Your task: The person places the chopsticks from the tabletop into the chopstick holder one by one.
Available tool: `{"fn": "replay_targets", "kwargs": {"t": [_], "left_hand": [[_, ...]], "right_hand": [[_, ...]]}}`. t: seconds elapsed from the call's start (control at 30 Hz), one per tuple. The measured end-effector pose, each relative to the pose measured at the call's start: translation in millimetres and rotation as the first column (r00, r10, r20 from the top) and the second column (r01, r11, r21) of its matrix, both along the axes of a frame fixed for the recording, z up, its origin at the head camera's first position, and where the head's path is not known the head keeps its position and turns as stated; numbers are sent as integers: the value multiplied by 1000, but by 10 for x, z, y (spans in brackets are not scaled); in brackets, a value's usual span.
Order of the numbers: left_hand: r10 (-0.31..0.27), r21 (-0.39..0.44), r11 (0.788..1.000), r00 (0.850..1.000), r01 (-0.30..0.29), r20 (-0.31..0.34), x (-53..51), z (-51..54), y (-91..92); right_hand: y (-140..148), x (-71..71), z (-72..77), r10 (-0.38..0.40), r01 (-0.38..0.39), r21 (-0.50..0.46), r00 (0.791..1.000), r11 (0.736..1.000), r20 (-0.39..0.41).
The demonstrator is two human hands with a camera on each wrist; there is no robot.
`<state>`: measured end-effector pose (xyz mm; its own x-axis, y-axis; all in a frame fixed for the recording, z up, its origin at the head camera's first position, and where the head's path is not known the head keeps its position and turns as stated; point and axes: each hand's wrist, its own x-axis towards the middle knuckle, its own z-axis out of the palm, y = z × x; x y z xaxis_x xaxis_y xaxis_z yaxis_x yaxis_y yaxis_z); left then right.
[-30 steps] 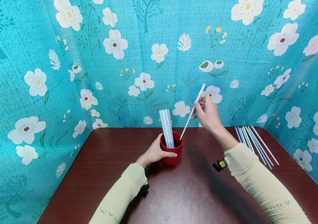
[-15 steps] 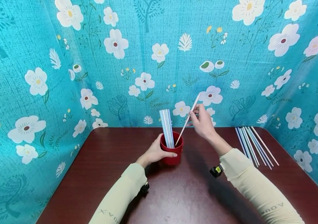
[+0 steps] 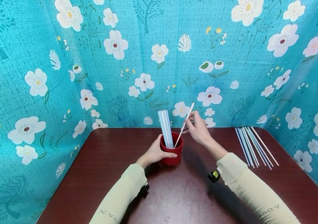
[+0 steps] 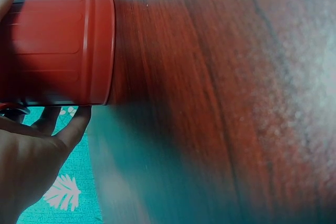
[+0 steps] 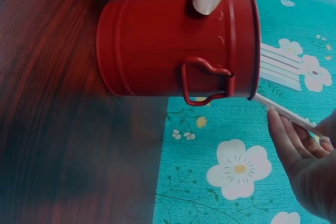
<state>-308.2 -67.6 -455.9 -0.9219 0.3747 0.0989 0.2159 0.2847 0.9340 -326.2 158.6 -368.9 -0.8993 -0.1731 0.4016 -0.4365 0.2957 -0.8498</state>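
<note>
A red metal pail [image 3: 171, 160] with small side handles stands upright on the table. My left hand [image 3: 156, 151] grips it from the left, thumb across the front and fingers round the far side. Several pale blue and white sticks [image 3: 165, 127] lean to the left inside the pail, their lower ends hidden by its wall. My right hand [image 3: 199, 129] pinches a thin white stick [image 3: 190, 112], tilted, with its lower end inside the pail's mouth. In the right wrist view the stick [image 5: 286, 112] passes the pail's rim, below the bundle.
Several blue, white and pinkish sticks [image 3: 252, 146] lie side by side on the dark brown table [image 3: 114, 146], at the far right. A blue flowered cloth [image 3: 136, 62] hangs behind and along both sides of the table.
My right hand has moved down and left, lowering the white stick from the pail's rim into its mouth. The left hand and pail have stayed put.
</note>
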Motion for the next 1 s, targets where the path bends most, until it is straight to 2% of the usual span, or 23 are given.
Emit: {"fn": "replay_targets", "kwargs": {"t": [0.4,0.5,0.6,0.77,0.9,1.0], "left_hand": [[-9,20,1000,1000,8,9,-5,-11,-4],[-12,26,1000,1000,12,20,17,49,0],[-12,26,1000,1000,12,27,5,54,-1],[-13,17,1000,1000,13,-3,-15,11,-8],[-19,14,1000,1000,20,-14,-10,4,-12],[-23,15,1000,1000,23,-10,-10,-10,-12]], "right_hand": [[-33,-9,-43,14,-15,27,999,1000,37],[-39,-11,-32,17,-19,51,1000,999,25],[-44,-25,-30,25,-26,63,1000,998,17],[-46,-47,-45,36,-37,73,999,997,13],[-47,-69,-64,17,-13,154,1000,988,-24],[-49,-86,-80,-4,17,239,999,971,-54]]}}
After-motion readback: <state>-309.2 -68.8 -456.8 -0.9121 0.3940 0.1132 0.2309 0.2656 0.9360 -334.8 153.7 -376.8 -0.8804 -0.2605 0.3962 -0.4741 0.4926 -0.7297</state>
